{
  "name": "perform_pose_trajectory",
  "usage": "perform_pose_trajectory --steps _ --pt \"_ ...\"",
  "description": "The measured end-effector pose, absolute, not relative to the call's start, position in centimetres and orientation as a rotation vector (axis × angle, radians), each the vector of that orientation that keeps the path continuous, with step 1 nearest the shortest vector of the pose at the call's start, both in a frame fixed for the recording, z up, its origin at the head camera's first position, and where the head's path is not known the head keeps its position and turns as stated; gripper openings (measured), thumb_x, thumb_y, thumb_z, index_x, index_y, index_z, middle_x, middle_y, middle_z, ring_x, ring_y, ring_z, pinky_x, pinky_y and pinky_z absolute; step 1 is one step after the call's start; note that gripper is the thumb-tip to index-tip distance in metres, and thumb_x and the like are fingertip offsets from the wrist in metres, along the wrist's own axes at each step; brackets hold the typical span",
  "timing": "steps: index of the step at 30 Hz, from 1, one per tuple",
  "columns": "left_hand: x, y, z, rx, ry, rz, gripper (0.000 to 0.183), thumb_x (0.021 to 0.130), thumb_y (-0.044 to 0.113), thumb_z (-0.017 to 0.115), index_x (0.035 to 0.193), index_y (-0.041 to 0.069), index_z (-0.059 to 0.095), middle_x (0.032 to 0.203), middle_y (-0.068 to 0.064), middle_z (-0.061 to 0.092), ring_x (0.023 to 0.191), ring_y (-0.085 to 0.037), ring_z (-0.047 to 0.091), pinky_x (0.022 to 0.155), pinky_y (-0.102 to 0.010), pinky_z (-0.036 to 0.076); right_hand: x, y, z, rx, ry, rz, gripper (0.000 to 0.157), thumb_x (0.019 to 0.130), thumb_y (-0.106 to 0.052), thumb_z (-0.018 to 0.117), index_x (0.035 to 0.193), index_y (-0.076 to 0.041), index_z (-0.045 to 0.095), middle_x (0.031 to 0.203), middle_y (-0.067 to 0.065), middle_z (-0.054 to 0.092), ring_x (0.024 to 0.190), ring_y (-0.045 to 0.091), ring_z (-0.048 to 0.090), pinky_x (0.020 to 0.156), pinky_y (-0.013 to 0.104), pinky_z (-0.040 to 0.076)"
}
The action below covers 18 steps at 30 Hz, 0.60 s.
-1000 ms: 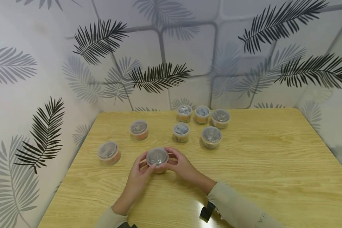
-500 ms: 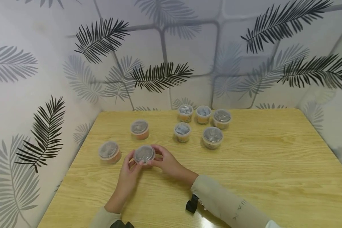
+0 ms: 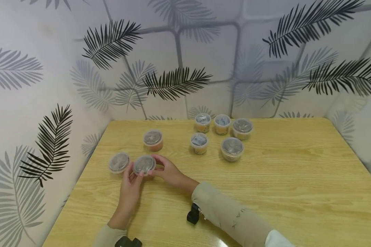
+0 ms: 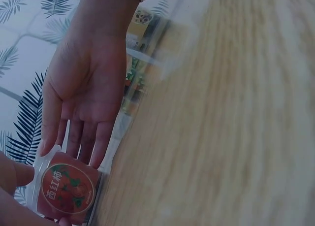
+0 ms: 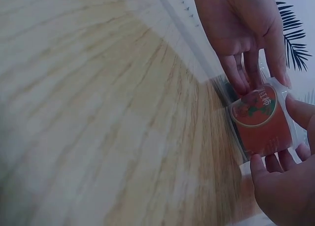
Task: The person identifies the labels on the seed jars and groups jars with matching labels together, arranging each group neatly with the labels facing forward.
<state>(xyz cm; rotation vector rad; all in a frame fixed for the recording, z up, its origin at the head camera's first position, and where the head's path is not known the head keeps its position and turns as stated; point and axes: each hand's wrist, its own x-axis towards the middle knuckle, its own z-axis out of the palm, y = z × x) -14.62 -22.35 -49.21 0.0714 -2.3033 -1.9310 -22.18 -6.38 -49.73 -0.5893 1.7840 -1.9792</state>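
Both my hands hold a lidded clear plastic cup of red contents on the left part of the table. Its round label, with a tomato picture and writing, shows in the left wrist view. My left hand grips the cup's left side, thumb at the lid's front rim. From the right, my right hand holds it with thumb and fingers around the side. A similar cup with a grey lid stands right beside my left fingers. Another reddish cup is just behind.
Toward the back middle of the wooden table stand several lidded cups, among them an orange-filled one, a paler one and a wider one. A leaf-patterned wall borders the table's back and left.
Both hands have carried the red cup leftward across the table, from the middle to right beside the leftmost cup. The other cups stay where they were.
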Motion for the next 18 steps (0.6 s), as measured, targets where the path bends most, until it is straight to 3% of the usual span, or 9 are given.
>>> perform_pose_trajectory --steps 18 --pt "-14.8 -22.9 -49.0 0.07 -2.272 -1.901 0.062 0.099 0.019 0.046 0.147 0.002 0.011 0.148 -0.017 0.021 0.133 -0.029 0.026 0.107 -0.041 0.025 -22.6 -7.6 -49.8 -0.676 1.847 -1.944 0.064 0.089 -0.011 0.064 0.144 -0.008 0.032 0.137 0.009 0.041 0.123 0.025 0.043 0.093 0.03 0.044"
